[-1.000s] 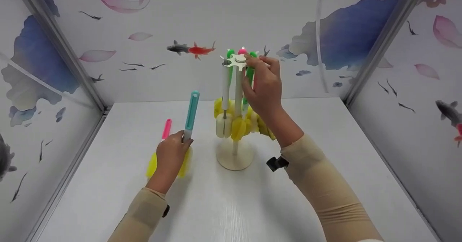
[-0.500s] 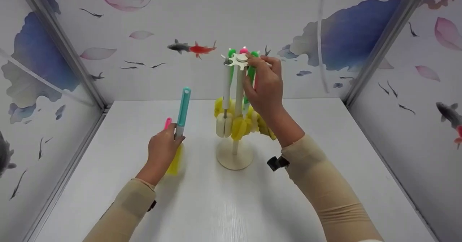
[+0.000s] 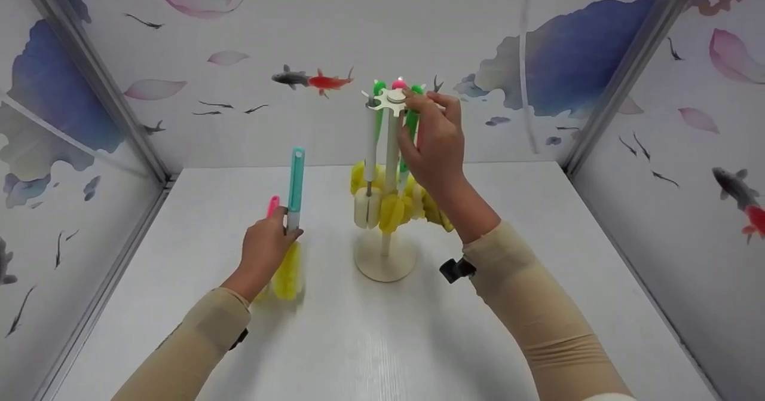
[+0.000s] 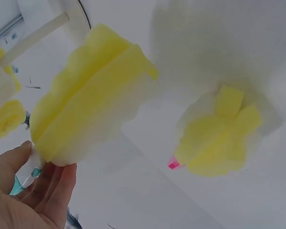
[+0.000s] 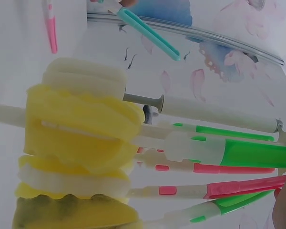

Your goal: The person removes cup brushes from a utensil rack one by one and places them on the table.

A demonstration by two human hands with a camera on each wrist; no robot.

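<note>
My left hand (image 3: 263, 248) grips a sponge brush by the neck of its teal handle (image 3: 296, 180). The brush is upright, its yellow sponge head (image 4: 90, 100) pointing down. Behind that hand lies a pink-handled sponge brush (image 3: 273, 205) on the table; its yellow sponge (image 4: 214, 143) shows in the left wrist view. A cream brush stand (image 3: 385, 257) rises to the right, hung with several sponge brushes. My right hand (image 3: 439, 141) holds the stand's top by the notched disc (image 3: 389, 99), thumb beside a green handle (image 3: 412, 120); its exact grip is partly hidden.
A white-handled brush (image 3: 370, 144) with a white sponge hangs on the stand's left side. Green and pink handles (image 5: 248, 191) crowd its far and right sides. Patterned panels (image 3: 239, 120) enclose the white table (image 3: 382, 341) at the back and sides.
My left hand has shifted left with the teal-handled brush, now more upright and over the pink-handled brush. My right hand has stayed at the stand's top.
</note>
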